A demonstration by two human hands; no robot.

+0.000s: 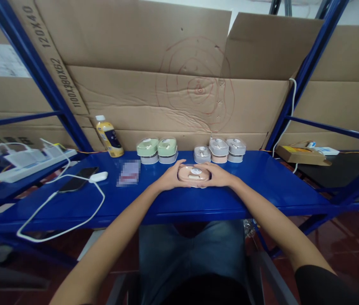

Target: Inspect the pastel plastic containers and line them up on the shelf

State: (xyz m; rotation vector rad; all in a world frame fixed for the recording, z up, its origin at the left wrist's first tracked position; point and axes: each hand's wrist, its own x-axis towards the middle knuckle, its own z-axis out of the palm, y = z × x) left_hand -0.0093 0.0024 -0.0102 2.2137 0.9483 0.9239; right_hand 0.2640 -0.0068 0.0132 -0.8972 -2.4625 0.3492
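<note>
A pink lidded box [194,173] with a round white label on top sits at the middle of the blue shelf. My left hand [172,177] is wrapped round its left end, and my right hand [219,174] grips the right end. Behind it, to the left, stand two stacks with green lidded boxes [167,147] over grey ones. Behind to the right are a single grey box [202,154], a stack of a grey box over a pink one [219,157], and a grey stack [236,148].
A yellow bottle [109,137] stands at the back left. Near it lie a blurred card [128,173], a phone [78,179], a white earphone case [99,176] and a looping white cable [61,235]. Blue posts [309,63] flank the shelf, with cardboard [134,93] behind.
</note>
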